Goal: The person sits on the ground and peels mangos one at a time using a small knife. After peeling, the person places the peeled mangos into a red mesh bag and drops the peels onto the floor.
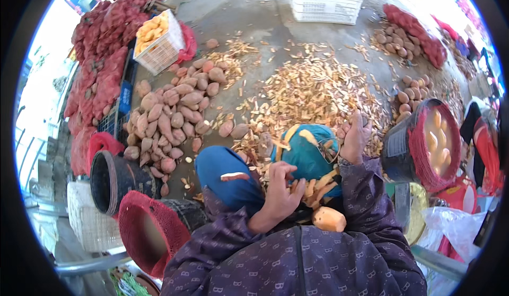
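My left hand point(280, 194) is over my lap, its fingers apart and slightly bent, beside loose peel strips point(318, 190). A peeled orange sweet potato point(329, 219) rests in my lap against my jacket. Beyond my right knee, my right hand point(355, 139) is curled with the thumb up. It appears closed on a tool with a thin metal loop, probably a peeler point(338, 157); the handle is hidden by the fingers. Strips of peel lie on the teal cover point(310, 165) of my right knee, and one lies on the blue cover point(222, 172) of my left knee.
Unpeeled sweet potatoes point(171, 113) are heaped ahead on the left, beside scattered peelings point(318, 85). Net-rimmed buckets stand at my left point(149, 232) and right point(433, 145), the right one holding peeled pieces in cloudy water. Farther off are a filled crate point(159, 51) and white crates point(326, 8).
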